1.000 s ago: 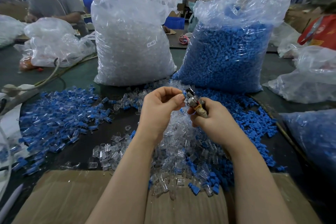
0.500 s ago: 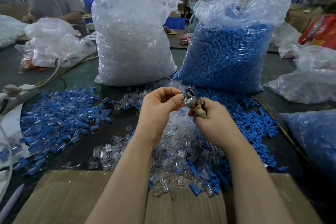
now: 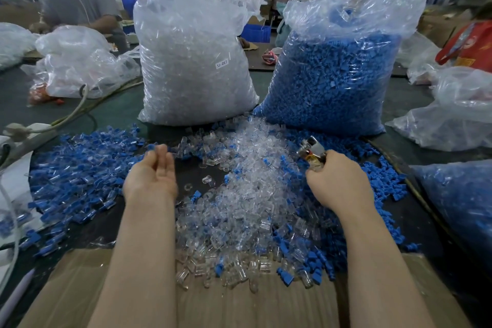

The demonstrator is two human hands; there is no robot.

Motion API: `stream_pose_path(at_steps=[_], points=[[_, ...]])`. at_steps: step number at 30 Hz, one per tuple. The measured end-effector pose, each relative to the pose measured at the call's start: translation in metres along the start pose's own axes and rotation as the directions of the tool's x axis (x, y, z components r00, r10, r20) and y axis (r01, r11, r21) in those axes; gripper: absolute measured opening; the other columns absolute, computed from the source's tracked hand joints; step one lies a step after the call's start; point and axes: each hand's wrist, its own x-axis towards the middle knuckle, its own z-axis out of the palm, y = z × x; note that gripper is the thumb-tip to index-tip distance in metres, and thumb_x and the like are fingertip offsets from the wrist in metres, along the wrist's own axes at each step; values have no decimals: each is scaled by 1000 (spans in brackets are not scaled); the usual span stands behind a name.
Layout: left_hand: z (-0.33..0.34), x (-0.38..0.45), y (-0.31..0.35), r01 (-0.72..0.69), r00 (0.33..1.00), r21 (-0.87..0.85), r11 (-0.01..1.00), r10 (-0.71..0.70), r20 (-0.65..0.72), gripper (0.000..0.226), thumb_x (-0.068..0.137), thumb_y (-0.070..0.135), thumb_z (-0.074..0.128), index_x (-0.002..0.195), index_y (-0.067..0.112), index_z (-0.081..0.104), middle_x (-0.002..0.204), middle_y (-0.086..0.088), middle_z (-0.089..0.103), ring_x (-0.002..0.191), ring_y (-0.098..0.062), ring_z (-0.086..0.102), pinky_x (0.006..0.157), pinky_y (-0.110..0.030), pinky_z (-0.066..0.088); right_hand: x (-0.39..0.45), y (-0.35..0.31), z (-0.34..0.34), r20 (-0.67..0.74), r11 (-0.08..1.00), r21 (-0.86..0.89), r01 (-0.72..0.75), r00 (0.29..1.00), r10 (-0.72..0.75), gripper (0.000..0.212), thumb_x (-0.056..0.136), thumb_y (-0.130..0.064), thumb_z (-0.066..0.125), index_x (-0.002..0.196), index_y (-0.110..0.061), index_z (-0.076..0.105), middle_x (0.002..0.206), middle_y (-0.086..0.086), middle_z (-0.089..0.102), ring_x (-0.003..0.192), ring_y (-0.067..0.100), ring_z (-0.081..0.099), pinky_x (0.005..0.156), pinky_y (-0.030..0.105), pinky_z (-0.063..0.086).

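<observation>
On our tabletop point(image 3: 117, 112), clear caps point(image 3: 239, 194) heap at centre, with joined pieces point(image 3: 80, 168) at 9 o'clock. Our left hand point(image 3: 151, 176) lies released, palm up, beside them. Our right hand point(image 3: 338, 184) grasps a metal tool point(image 3: 311, 149) at 2 o'clock. We should pick one cap cleanly.

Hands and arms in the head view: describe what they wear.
The left hand and right hand are ungloved, with no rings showing. The left forearm and right forearm are bare to the frame's lower edge: no sleeves, watch or bands in view.
</observation>
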Motion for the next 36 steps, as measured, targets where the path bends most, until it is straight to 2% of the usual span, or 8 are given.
stream_pose_path(at_steps=[6,9,12,16,20,24,30,36], points=[[-18,18,18,-133,989,-126,983,123,-82,38,105,10,36,136,-9,48,130,-22,59,128,-25,54,112,-12,21,0,5,-1,10,993,-48,-108,994,108,17,89,-30,56,93,-14,50,79,5,51,73,29,53,57,32,35],[-24,17,21,-235,967,69,970,240,-88,37,106,11,37,135,-7,50,131,-21,58,131,-26,51,110,-13,14,-1,6,-2,11,989,-49,-137,990,138,18,89,-28,56,96,-12,50,81,7,52,77,32,54,60,33,37],[-11,8,19,-204,978,285,937,207,19,14,95,5,59,106,14,64,99,-3,70,86,-6,67,74,-16,55,-3,6,-3,10,986,-42,-164,986,164,18,88,-26,57,95,-12,50,79,6,50,75,31,53,61,34,37],[-6,-1,5,-433,900,836,337,203,385,16,86,12,72,90,27,70,89,5,68,80,-8,62,65,-22,45,-4,5,-3,21,973,-79,-217,975,220,20,87,-27,61,92,-13,47,73,3,45,66,24,47,59,33,36],[-7,-1,-18,-556,823,798,-234,-18,568,24,89,13,69,108,28,70,100,5,70,76,-10,61,67,-25,47,-4,6,-1,33,963,-124,-238,969,244,26,87,-26,62,77,-15,41,72,4,47,60,21,45,50,28,30],[-10,0,-26,-552,804,679,-484,-95,587,33,90,17,68,121,29,68,116,2,69,86,-13,61,73,-28,49,-4,5,3,67,960,-170,-224,969,238,30,88,-28,62,72,-17,39,73,5,51,60,21,46,48,28,30],[-11,2,-28,-532,805,679,-507,-52,591,9,87,20,72,90,28,70,96,5,69,86,-13,62,75,-32,52,-5,4,6,81,959,-171,-225,967,241,29,88,-27,65,72,-16,43,71,5,52,59,21,47,47,26,28],[-5,-3,-30,-638,760,730,-246,-45,649,13,88,20,71,79,28,66,80,10,66,76,-5,59,57,-21,40,-4,5,6,-17,980,-87,-178,984,177,18,86,-28,63,85,-17,48,73,1,48,59,19,43,49,28,28]])
